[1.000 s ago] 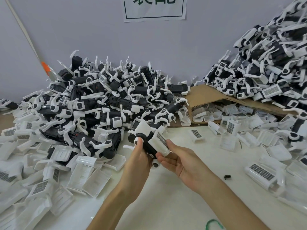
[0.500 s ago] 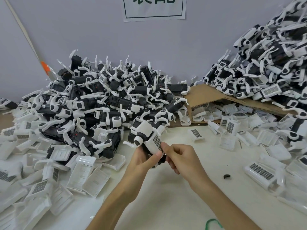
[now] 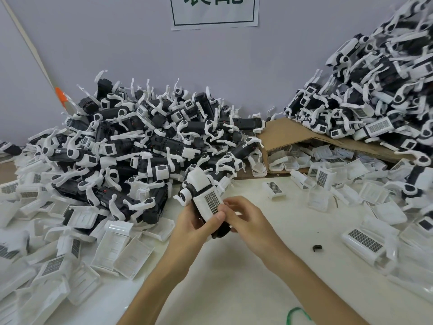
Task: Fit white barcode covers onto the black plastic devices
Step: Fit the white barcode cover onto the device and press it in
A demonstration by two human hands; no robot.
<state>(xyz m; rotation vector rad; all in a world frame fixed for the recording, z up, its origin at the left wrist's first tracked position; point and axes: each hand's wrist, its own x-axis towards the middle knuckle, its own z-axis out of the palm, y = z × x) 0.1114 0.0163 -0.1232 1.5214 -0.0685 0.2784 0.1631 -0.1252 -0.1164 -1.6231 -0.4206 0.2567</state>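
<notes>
Between both hands (image 3: 220, 222), a black device (image 3: 206, 202) wears its white barcode cover (image 3: 209, 204).

I get a single wide-angle view from the head, looking forward and down across the table (image 3: 234, 282) toward the wall (image 3: 281, 73). It sits close above the left hand (image 3: 194, 233) and right hand (image 3: 248, 219), which hold a device (image 3: 203, 193) near frame centre.

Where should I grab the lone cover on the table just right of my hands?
Pinch the lone cover across its two long sides, coming straight down from above. It lies flat, barcode up, apart from the other covers, so both long edges look free.
</notes>
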